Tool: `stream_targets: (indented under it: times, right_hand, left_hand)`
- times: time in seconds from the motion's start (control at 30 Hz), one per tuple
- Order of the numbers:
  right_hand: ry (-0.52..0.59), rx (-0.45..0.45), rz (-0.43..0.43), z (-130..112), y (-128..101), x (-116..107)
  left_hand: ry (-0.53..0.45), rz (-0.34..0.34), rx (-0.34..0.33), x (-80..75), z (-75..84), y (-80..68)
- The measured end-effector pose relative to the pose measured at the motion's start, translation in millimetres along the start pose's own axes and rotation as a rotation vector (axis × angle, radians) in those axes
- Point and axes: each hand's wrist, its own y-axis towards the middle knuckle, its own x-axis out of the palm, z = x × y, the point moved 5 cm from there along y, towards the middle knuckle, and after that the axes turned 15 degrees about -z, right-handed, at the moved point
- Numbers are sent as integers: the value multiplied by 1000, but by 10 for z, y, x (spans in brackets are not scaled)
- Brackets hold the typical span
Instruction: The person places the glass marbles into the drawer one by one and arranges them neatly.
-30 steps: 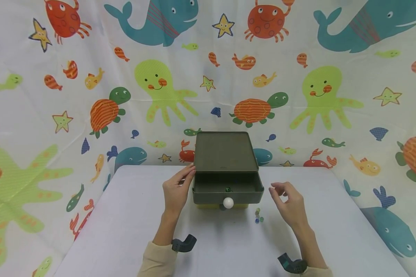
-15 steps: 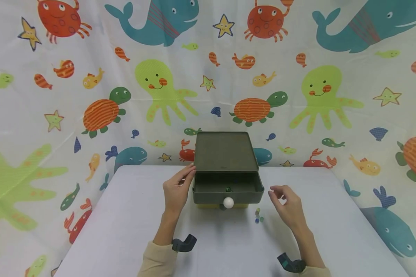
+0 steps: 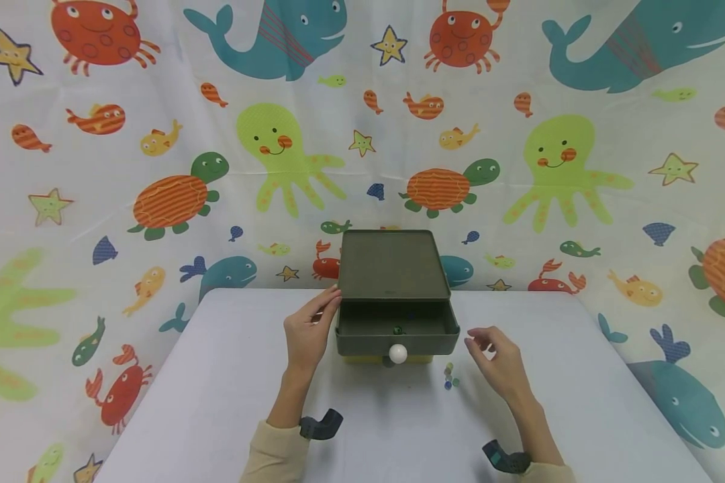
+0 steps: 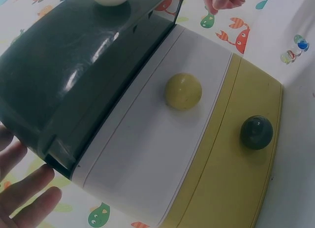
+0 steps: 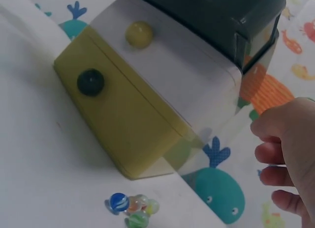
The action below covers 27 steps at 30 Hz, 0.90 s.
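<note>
A small drawer cabinet (image 3: 394, 265) stands on the table with its dark green top drawer (image 3: 362, 345) pulled out by its white knob's side. Inside lie a green marble (image 3: 397, 330) and a faint blue spot. My left hand (image 3: 310, 329) rests its extended fingers along the cabinet's left side, near the top. To the right of the drawer, my right hand (image 3: 498, 362) hovers with loosely curled fingers and nothing visible in them. Several glass marbles, among them a blue marble (image 5: 119, 202) and a green marble (image 5: 137, 219), sit clustered on the table at the cabinet's front right.
Below the top drawer, a white middle drawer (image 4: 142, 144) with a yellow knob (image 4: 183, 91) and a yellow bottom drawer (image 5: 142, 134) with a dark green knob (image 5: 90, 82) are closed. A white table (image 3: 235, 376) lies beneath. Sea-animal printed cloth (image 3: 314, 248) hangs behind.
My right hand has shifted slightly down and to the left, nearer the drawer. A faint blue spot has appeared inside the drawer. My left hand has stayed in place.
</note>
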Motion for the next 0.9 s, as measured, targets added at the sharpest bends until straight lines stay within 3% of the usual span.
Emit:
stream_targets:
  times: [0.9]
  right_hand:
    - [34,144,-239,294,-52,337]
  left_hand:
    - [8,-5,-7,-10,19,-9]
